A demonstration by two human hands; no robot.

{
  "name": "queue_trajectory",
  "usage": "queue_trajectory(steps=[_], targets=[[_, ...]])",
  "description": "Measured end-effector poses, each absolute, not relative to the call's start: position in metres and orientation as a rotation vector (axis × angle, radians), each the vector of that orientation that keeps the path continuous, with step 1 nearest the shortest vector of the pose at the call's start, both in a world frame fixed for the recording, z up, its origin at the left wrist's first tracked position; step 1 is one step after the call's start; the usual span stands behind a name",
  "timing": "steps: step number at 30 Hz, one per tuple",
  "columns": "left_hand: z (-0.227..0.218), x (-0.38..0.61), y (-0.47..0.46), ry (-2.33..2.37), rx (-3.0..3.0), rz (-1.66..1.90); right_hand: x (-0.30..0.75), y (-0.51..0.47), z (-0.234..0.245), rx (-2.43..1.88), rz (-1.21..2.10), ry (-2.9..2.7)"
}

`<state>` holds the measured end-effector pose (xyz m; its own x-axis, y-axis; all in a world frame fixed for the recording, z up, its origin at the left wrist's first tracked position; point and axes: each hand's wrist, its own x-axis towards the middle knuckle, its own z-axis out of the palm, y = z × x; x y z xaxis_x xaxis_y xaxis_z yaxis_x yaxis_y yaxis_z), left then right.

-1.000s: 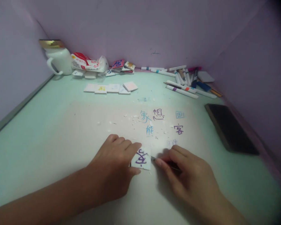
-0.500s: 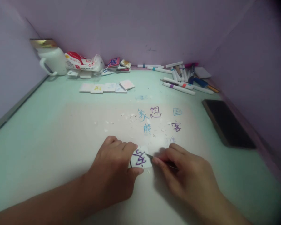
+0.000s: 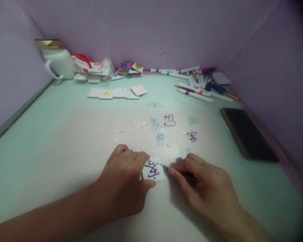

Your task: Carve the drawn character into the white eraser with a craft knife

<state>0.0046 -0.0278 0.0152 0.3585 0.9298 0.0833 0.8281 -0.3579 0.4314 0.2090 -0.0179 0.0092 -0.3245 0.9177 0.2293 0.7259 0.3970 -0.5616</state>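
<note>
My left hand (image 3: 127, 179) grips a small white carving block (image 3: 160, 174) from its left side, fingers at the far edge and thumb at the near edge. The block lies on the pale sheet and bears a purple character, partly covered by the fingers. In a pinch, my right hand (image 3: 204, 185) has a thin carving knife (image 3: 165, 167), its dark pointed tip at the block's upper right. Most of the knife's handle is hidden by the hand. White shavings (image 3: 143, 124) lie scattered beyond the block.
Purple and blue characters (image 3: 169, 121) are written on the sheet. A phone (image 3: 248, 134) lies at right, with several markers (image 3: 195, 95) behind it. Small white tiles (image 3: 120, 93), a tissue pack (image 3: 93, 65) and a white mug (image 3: 60, 64) stand towards the back left.
The knife tip has drawn back slightly from the purple strokes towards the block's upper right edge. My left hand keeps its hold. The whole view has shifted a little.
</note>
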Motion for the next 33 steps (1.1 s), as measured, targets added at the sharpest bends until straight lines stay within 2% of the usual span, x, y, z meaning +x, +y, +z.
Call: queue_trajectory(steps=[5,11,25,29,33], targets=[[0.017,0.004,-0.028,1.56,2.332,0.465,0.207,-0.02,0.009,-1.408,0.473,-2.172],[0.015,0.006,-0.027,1.562,2.344,0.494,0.202,-0.021,0.014,-1.351,0.22,-2.254],[0.014,0.005,-0.026,1.539,2.349,0.542,0.208,-0.006,0.022,-1.29,0.447,-2.42],[0.014,0.004,-0.025,1.516,2.38,0.564,0.205,-0.008,0.022,-1.357,0.423,-2.375],[0.014,0.002,-0.024,1.482,2.402,0.558,0.205,-0.009,0.023,-1.322,0.244,-2.438]])
